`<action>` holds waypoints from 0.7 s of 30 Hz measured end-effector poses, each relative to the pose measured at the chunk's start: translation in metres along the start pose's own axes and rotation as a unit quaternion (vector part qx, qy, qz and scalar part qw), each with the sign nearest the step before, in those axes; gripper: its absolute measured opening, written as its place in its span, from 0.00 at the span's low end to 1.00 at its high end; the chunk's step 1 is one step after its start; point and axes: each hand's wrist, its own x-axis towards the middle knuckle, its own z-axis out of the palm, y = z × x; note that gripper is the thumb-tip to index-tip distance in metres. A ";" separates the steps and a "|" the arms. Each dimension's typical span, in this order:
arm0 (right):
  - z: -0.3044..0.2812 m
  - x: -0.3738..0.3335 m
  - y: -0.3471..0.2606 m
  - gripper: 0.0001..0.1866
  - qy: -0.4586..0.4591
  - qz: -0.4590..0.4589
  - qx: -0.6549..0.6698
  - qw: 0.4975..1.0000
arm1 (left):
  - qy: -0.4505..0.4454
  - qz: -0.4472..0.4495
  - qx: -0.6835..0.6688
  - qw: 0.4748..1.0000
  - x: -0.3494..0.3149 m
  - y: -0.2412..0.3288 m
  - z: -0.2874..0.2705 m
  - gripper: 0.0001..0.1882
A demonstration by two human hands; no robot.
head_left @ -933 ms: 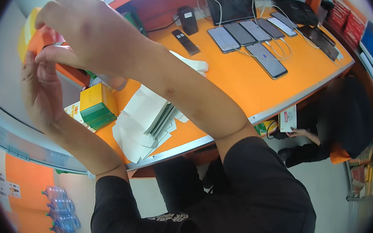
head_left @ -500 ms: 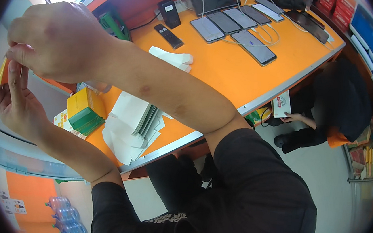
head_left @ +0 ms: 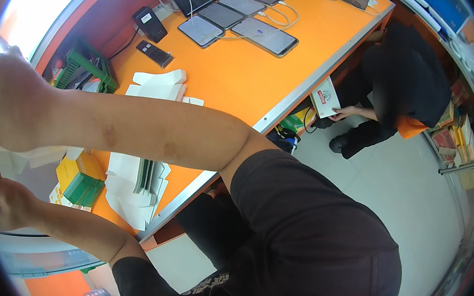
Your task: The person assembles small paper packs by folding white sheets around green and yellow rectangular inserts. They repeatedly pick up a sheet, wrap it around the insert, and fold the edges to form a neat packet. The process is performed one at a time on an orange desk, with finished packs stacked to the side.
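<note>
Both hands are raised at the far left, cut by the dark rim. My right hand [head_left: 18,104] is curled, its fingertips mostly hidden, and its forearm crosses over the table. Just below it, my left hand [head_left: 6,200] has bent fingers reaching up toward the right. Whatever the two hands hold between them cannot be made out. Nearest to the hands is a stack of yellow and green cartons [head_left: 81,181]. Beside it lies a pile of flat white cartons [head_left: 136,187], and more white flat card [head_left: 160,86] shows beyond my right forearm.
On the orange table [head_left: 220,81] lie several phones [head_left: 265,35] with white cables, a black handset [head_left: 153,53] and a small black device [head_left: 149,23]. A green basket [head_left: 88,68] stands by the window. At the right, another person [head_left: 406,79] crouches, holding a white box [head_left: 325,98].
The view has turned, so the table's contents sit farther left. Both hands are now nearer the left rim, and the orange-yellow piece seen between them is out of sight. The other person still holds the white box.
</note>
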 end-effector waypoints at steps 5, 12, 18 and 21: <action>0.014 0.004 0.013 0.12 0.099 -0.035 0.016 0.994 | 0.006 0.010 0.018 1.000 -0.003 -0.003 0.002 0.13; 0.006 0.004 0.008 0.13 0.078 -0.074 -0.052 0.993 | -0.013 0.014 0.017 1.000 -0.002 -0.008 -0.001 0.12; 0.002 -0.003 0.003 0.11 0.080 -0.075 -0.060 0.992 | -0.048 -0.086 0.019 0.995 -0.008 0.009 -0.005 0.15; -0.014 -0.006 -0.005 0.11 0.048 -0.033 -0.013 0.998 | -0.062 -0.138 -0.014 0.988 -0.016 0.006 0.001 0.16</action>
